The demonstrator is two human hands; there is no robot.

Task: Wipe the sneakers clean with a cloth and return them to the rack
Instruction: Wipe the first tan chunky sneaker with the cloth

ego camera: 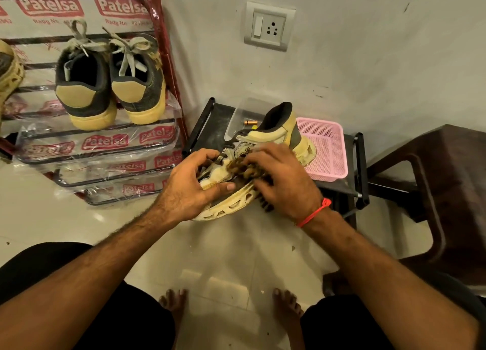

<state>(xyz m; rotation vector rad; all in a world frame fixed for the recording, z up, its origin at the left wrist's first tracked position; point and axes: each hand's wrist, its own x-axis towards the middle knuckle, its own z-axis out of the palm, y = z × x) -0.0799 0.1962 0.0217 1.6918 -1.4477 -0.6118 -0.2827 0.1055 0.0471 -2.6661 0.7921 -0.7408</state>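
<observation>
The sneaker [263, 149] is in the middle of the frame, held in the air in front of a low black stand [210, 123]. Its long axis runs from the toe at the lower left to the heel at the upper right, and it is tipped so that the sole faces down and toward the person. The left hand [194, 184] grips the toe end, the thumb lying along the edge of the sole and the fingers curled over the laces. The right hand [284, 178] lies over the middle of the side, just beside the left hand, and its curled fingers press a brown patterned cloth [242, 168] against the upper. So the cloth hand is the nearer one to the heel part, which lies up and to the right of it; I judge the next wiping goes this way along the shoe.

The sneaker looks pale yellow-white with a dark collar and a thick cut-out sole, rather dull and dirty.

The rack [163, 68] stands in the upper left of the frame, well apart to the left of the hands, with a dark pair [110, 86] on it
</observation>
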